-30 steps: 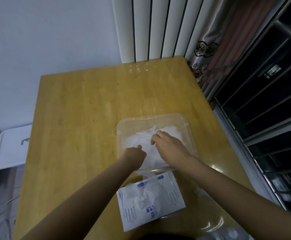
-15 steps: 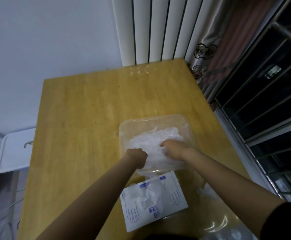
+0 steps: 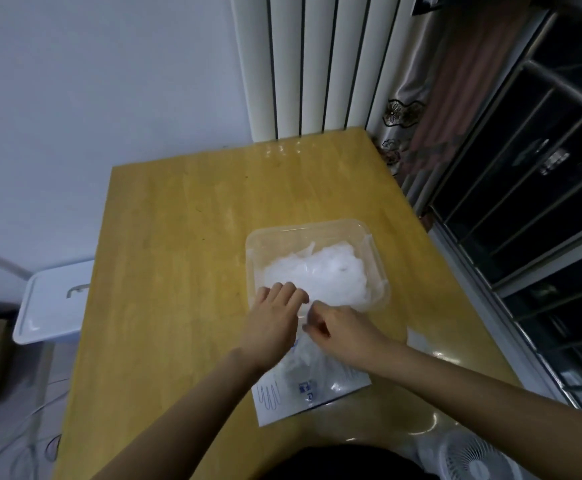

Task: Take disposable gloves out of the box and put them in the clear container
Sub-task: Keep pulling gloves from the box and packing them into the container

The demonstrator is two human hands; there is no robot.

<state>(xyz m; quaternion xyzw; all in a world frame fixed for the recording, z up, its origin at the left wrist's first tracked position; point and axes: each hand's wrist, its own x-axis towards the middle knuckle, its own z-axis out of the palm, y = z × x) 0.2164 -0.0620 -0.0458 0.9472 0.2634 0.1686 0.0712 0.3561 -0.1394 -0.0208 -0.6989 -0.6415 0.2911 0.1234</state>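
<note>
On the table (image 3: 178,237) the clear container (image 3: 317,226) holds a white heap of disposable gloves (image 3: 320,271), and the flat glove box (image 3: 314,389) lies just on the near side of it, partly under both wrists. The left hand (image 3: 272,323) is spread loosely, its fingers (image 3: 284,292) straight and reaching over the container's near left corner, at the edge of the heap and holding nothing. The right hand (image 3: 345,329) hovers above the box's far end with curled fingers (image 3: 317,332), thumb against forefinger; whether a thin glove is pinched there I cannot tell.
</note>
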